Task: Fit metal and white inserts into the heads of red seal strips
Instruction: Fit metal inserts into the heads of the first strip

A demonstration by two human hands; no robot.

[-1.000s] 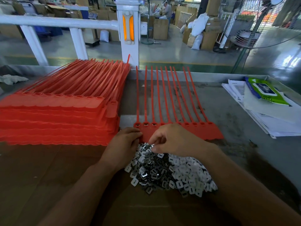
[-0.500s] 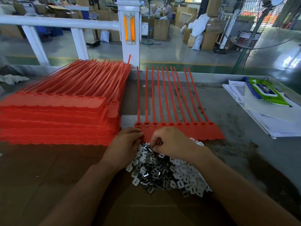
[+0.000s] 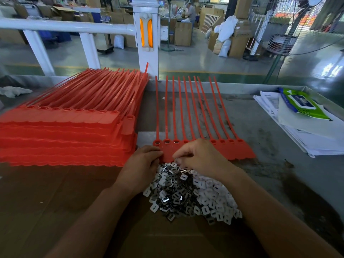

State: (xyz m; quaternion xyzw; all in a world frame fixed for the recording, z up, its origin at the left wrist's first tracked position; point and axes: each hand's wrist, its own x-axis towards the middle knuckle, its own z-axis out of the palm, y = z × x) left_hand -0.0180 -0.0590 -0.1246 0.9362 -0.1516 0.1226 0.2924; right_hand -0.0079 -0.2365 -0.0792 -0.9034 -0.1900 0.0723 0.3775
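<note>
Resting on the strips (image 3: 229,148), your left hand (image 3: 143,164) pinches their edge; right hand (image 3: 201,157) curled, contents unseen, above inserts (image 3: 195,194).

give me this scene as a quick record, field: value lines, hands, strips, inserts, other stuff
left hand: resting on near edge of the flat row, at the pile's far edge
right hand: over the row's heads, fingertips curled; any insert held is hidden
flat row of red strips: heads toward the person, tails away
stacked red strips: to the left
insert pile: metal and white mixed, on brown cardboard
papers: far right, green packet on top
</note>
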